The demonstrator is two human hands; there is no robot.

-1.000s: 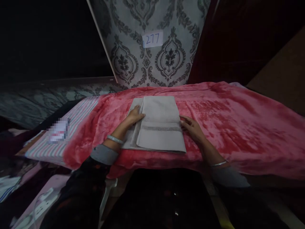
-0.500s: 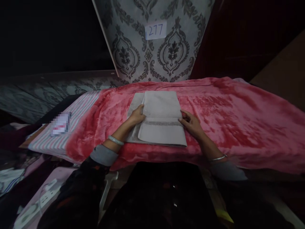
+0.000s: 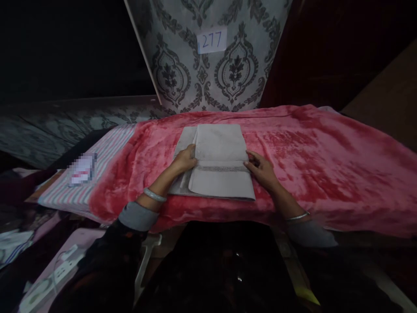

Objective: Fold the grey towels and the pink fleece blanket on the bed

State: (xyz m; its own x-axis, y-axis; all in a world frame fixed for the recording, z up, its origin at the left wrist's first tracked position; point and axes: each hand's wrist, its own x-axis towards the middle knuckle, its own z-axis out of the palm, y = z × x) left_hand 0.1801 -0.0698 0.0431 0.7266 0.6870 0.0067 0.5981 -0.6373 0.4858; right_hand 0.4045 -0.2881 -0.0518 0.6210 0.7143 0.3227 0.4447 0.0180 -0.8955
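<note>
Folded pale grey rectangular towel (image 3: pixel 217 163), near the front edge of the plush pink blanket (image 3: pixel 309 152), is pinched at its side edges by the left hand (image 3: pixel 185 159) and right hand (image 3: pixel 262 169).

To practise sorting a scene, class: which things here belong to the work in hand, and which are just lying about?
In hand:
folded grey cloth
left hand, at the cloth's left edge
right hand, at its right edge
red blanket, under the cloth

Lying about:
striped cloth
paper marked 277
patterned wall
</note>
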